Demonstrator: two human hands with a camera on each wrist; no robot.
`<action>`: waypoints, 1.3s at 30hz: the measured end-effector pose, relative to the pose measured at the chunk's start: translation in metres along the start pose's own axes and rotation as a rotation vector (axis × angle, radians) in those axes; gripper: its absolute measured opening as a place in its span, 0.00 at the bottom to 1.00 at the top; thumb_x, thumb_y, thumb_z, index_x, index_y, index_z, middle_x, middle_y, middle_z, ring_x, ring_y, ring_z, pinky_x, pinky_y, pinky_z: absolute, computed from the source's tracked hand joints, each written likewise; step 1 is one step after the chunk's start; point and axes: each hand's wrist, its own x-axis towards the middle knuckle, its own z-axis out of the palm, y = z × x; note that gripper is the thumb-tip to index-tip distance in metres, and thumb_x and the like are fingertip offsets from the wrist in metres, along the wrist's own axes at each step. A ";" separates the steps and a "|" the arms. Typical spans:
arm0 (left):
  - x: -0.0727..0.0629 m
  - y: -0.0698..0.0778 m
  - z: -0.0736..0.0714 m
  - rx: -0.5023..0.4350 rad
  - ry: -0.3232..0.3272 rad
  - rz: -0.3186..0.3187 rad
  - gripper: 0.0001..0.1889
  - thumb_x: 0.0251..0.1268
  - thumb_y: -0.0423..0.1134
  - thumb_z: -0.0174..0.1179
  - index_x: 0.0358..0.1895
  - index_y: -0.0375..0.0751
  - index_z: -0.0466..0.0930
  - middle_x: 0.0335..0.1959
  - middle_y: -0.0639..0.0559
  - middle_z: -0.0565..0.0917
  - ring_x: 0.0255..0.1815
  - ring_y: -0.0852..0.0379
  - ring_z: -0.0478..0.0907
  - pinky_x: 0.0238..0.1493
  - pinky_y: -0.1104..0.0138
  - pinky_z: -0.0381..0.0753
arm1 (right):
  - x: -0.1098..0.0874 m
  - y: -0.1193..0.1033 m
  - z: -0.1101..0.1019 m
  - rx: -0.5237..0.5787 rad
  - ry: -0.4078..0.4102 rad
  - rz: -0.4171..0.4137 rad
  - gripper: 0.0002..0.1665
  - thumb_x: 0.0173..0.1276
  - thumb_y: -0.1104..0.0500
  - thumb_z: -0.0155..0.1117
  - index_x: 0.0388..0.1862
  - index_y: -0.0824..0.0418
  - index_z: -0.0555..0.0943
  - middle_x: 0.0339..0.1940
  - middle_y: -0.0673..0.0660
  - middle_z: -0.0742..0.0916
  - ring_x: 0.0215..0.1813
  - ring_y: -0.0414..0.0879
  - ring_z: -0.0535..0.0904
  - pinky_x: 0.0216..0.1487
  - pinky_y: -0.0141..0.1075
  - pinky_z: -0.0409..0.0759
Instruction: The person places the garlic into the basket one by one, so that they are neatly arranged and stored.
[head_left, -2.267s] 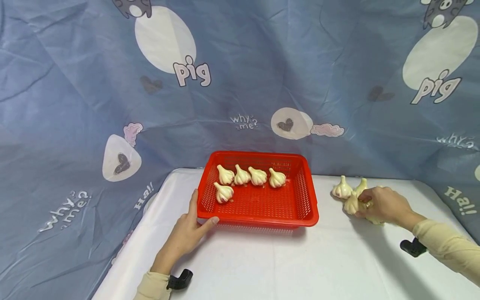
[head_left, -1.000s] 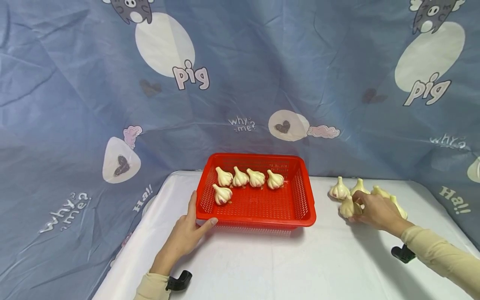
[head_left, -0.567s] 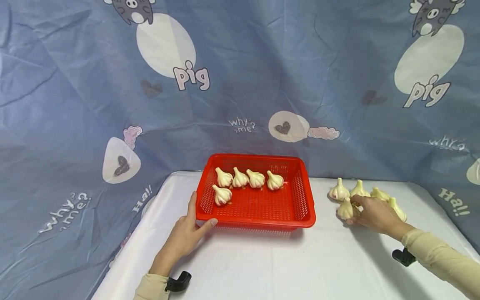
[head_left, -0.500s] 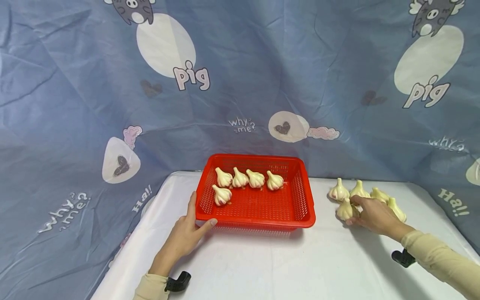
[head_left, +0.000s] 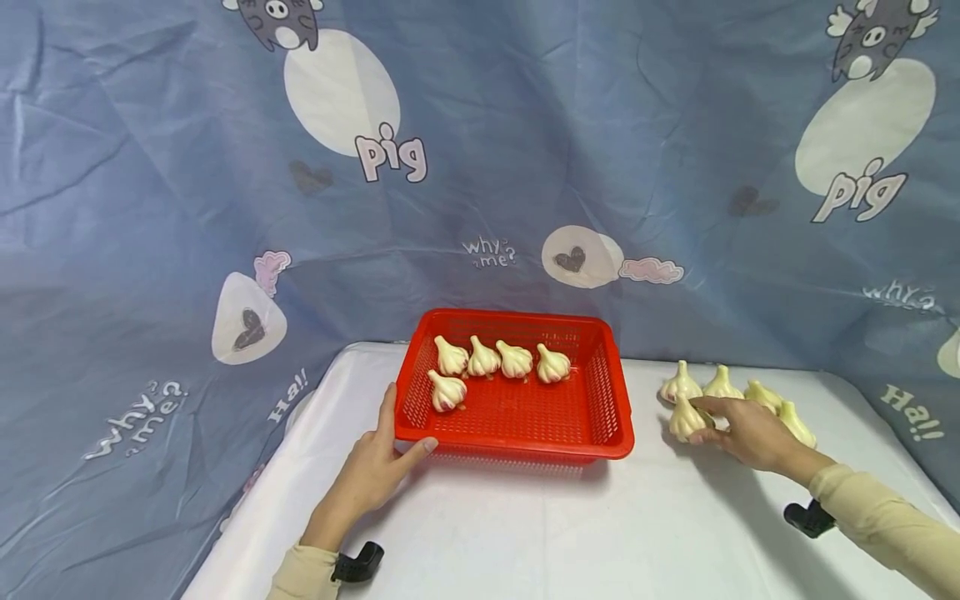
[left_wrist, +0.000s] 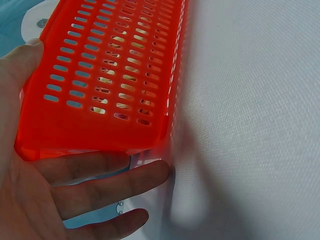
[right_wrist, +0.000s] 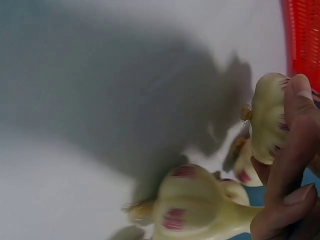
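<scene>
A pinch on one side, a steadying touch on the other

From my distant seat I see first the blue curtain, which fills the back, and before it the white table. On the table stands the red basket. The left hand is at its near left corner, with fingers straight and not curled around it. The right hand is well apart from the basket, to its right; its thumb and fingers are clamped on one garlic. Five other garlics lie inside the basket, and four more are on the table near the right hand.

I think the step in hand is picking up this garlic. To me, the next move calls for a lift over the basket's side and a lowering onto its bare floor, front or right. Whether the garlic is off the table, I cannot tell.

The left wrist view shows me the slotted wall and the lower fingers spread apart, which the head view hides. The right wrist view shows the root tuft of the held garlic; only the head view lets me count all the garlics.
</scene>
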 end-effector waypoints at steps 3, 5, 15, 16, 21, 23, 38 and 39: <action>-0.001 0.000 -0.001 0.003 0.003 0.007 0.59 0.70 0.67 0.64 0.88 0.47 0.35 0.33 0.46 0.88 0.45 0.47 0.88 0.59 0.43 0.81 | 0.004 -0.005 -0.007 0.065 -0.031 0.032 0.32 0.65 0.54 0.79 0.62 0.70 0.83 0.37 0.59 0.93 0.24 0.38 0.83 0.32 0.41 0.80; -0.001 -0.001 0.000 0.002 0.004 0.007 0.59 0.70 0.67 0.64 0.88 0.47 0.35 0.32 0.46 0.88 0.44 0.48 0.88 0.59 0.43 0.81 | 0.007 -0.009 -0.013 0.124 -0.054 0.063 0.31 0.69 0.56 0.76 0.66 0.71 0.81 0.27 0.52 0.89 0.17 0.29 0.72 0.27 0.35 0.74; -0.003 -0.001 0.001 -0.009 0.009 0.001 0.58 0.70 0.66 0.65 0.89 0.49 0.35 0.38 0.41 0.89 0.46 0.46 0.88 0.59 0.42 0.81 | 0.027 -0.023 -0.037 0.349 -0.111 0.180 0.35 0.73 0.58 0.73 0.73 0.72 0.75 0.57 0.75 0.86 0.21 0.43 0.85 0.26 0.37 0.82; -0.003 -0.001 0.001 -0.010 0.010 0.002 0.58 0.70 0.66 0.65 0.89 0.50 0.35 0.39 0.41 0.89 0.46 0.46 0.88 0.59 0.42 0.81 | 0.031 -0.024 -0.039 0.352 -0.112 0.177 0.35 0.73 0.58 0.73 0.73 0.72 0.74 0.58 0.76 0.86 0.22 0.44 0.86 0.27 0.37 0.83; -0.002 -0.001 0.001 -0.010 0.011 0.004 0.59 0.70 0.66 0.65 0.89 0.48 0.35 0.34 0.46 0.88 0.41 0.52 0.87 0.58 0.44 0.81 | 0.047 -0.028 -0.053 0.338 -0.096 0.188 0.35 0.75 0.56 0.71 0.74 0.72 0.73 0.57 0.76 0.85 0.24 0.44 0.87 0.28 0.36 0.82; -0.002 -0.001 0.002 -0.013 0.009 0.003 0.59 0.70 0.66 0.65 0.89 0.49 0.35 0.31 0.48 0.87 0.38 0.55 0.86 0.57 0.45 0.81 | 0.053 -0.030 -0.057 0.337 -0.085 0.194 0.36 0.75 0.55 0.71 0.74 0.71 0.73 0.58 0.76 0.85 0.24 0.44 0.87 0.26 0.37 0.82; 0.000 -0.002 0.002 -0.003 0.015 0.013 0.59 0.69 0.68 0.64 0.89 0.48 0.36 0.49 0.33 0.89 0.52 0.40 0.88 0.61 0.41 0.80 | 0.094 -0.054 -0.047 0.321 -0.048 0.203 0.39 0.74 0.49 0.73 0.76 0.65 0.73 0.64 0.73 0.84 0.33 0.47 0.91 0.41 0.37 0.83; 0.000 -0.002 0.002 -0.002 0.015 0.012 0.59 0.69 0.68 0.64 0.89 0.47 0.36 0.49 0.32 0.89 0.52 0.40 0.88 0.62 0.41 0.80 | 0.098 -0.056 -0.046 0.330 -0.045 0.201 0.39 0.74 0.49 0.73 0.76 0.65 0.73 0.65 0.73 0.84 0.32 0.46 0.91 0.39 0.36 0.83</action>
